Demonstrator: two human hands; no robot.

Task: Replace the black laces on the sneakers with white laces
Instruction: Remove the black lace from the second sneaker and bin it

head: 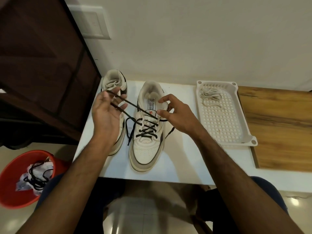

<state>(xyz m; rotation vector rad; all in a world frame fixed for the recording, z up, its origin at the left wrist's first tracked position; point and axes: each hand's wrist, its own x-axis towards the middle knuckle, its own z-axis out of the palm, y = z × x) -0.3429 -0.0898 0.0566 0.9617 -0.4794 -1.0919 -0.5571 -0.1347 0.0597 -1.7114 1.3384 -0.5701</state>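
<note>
Black lace (pixel 146 128) still criss-crosses the right-hand sneaker (pixel 146 132) on the white table (pixel 182 149); left hand (pixel 108 112) holds its loose strand over curled fingers; right hand (pixel 175 114) pinches the sneaker's collar; white lace (pixel 210 96) lies in the tray (pixel 224 119).

The room was evenly and fairly brightly lit from overhead. Small glare spots shone on the glossy floor (pixel 294 200) at lower right. Soft shadows fell beside the sneakers on the white table (pixel 182 149). The wide lens bent straight lines near the edges. Detail was slightly soft throughout, and the dark cabinet (pixel 38 65) at left lost detail.
</note>
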